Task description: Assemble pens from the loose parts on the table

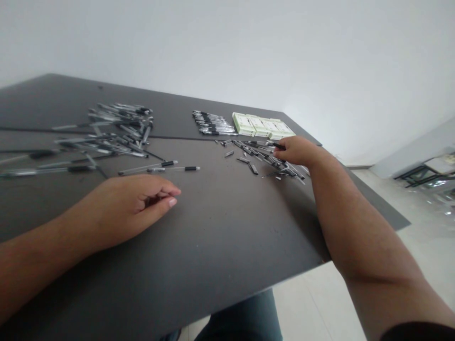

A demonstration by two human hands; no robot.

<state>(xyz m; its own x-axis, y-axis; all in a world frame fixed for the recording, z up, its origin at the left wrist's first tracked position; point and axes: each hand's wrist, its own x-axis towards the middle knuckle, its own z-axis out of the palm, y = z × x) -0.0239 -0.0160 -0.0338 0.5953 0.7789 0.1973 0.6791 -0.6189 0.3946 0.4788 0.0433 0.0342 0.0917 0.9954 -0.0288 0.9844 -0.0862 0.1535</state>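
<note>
On the near left of the dark table (220,255), my left hand (131,206) rests with its fingers curled in and the thumb close to them; nothing shows in it. My right hand (295,149) reaches over a loose pile of pen parts (272,158) and pinches a black-gripped pen (279,146) between thumb and fingers. Clear tubes and short caps lie scattered beneath and left of that hand. Beyond my left hand lie a few pen barrels with black grips (168,163) and a larger heap of pens (121,128).
A neat row of pens (213,123) lies at the back middle, beside several pale green boxes (261,125). A seam crosses the table. Its front edge runs above my leg (245,317). A white wall (227,52) stands behind, and a rack (430,168) is at the far right.
</note>
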